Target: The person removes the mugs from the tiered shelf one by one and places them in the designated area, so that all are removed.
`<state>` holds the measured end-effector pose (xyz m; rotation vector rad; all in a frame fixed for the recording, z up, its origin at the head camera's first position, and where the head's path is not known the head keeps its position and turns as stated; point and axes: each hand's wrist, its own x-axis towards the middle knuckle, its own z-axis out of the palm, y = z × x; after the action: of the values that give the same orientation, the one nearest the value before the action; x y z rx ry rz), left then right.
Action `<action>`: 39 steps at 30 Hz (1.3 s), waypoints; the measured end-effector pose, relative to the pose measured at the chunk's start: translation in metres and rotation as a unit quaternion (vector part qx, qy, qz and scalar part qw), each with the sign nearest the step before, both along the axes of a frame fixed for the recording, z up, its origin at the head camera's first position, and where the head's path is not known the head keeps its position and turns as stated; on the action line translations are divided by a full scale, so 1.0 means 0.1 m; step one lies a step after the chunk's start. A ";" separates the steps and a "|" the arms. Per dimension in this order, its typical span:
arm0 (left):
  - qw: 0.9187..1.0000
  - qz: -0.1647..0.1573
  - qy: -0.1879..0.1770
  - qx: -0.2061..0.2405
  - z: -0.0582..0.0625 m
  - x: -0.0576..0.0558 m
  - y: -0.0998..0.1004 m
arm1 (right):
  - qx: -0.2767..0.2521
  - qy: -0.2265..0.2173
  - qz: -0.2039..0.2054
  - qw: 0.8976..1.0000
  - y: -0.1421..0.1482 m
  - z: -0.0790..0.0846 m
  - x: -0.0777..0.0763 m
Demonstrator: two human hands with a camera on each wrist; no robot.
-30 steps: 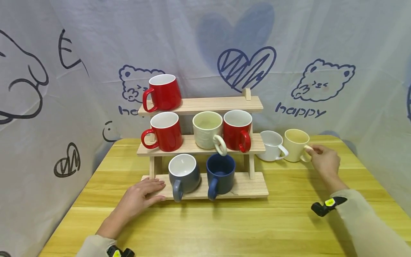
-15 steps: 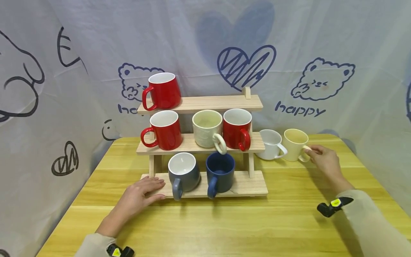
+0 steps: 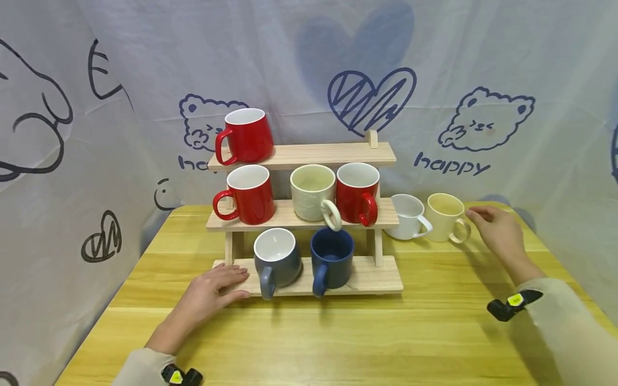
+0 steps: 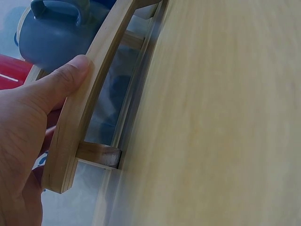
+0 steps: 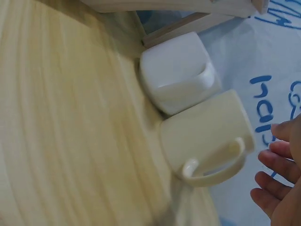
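Note:
My left hand (image 3: 205, 295) rests on the left end of the lowest board of a three-tier wooden rack (image 3: 372, 276). Its fingers lie over the board, and the thumb (image 4: 75, 70) is at the front edge. Close to it stands a grey-blue mug (image 3: 282, 268) with a white inside; a dark blue mug (image 3: 338, 268) stands further right. My right hand (image 3: 499, 233) is beside the handle of a pale yellow mug (image 3: 441, 222), holding nothing. In the right wrist view, a gap separates its loosely bent fingers (image 5: 277, 165) from that mug. A white mug (image 3: 405, 220) stands against the yellow one.
On the middle board are a red mug (image 3: 253, 198), a pale green mug (image 3: 309, 198) and another red mug (image 3: 354, 198). One more red mug (image 3: 251, 139) is on the top board. A printed curtain (image 3: 299, 53) hangs behind the wooden table (image 3: 309, 343).
My right hand has let go of the yellow mug's handle and drawn back slightly to the right. The yellow mug stays beside the white one. My left hand has not moved.

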<state>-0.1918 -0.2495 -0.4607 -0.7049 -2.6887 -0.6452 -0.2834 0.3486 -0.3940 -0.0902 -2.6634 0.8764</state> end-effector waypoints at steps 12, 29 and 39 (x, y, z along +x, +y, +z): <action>1.000 0.000 -0.002 -0.002 0.01 -0.01 0.00 | -0.017 -0.042 0.059 0.997 -0.16 0.42 0.04; 1.000 0.005 -0.001 0.004 0.01 0.01 -0.01 | -0.047 -0.078 0.135 0.987 -0.65 1.05 0.05; 1.000 -0.006 0.021 0.005 0.00 0.01 0.01 | -0.017 -0.058 0.157 0.986 -1.05 1.40 0.08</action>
<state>-0.1911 -0.2487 -0.4609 -0.7256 -2.6425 -0.6398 -0.2753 0.2434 -0.2543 0.2880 -2.8191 1.0394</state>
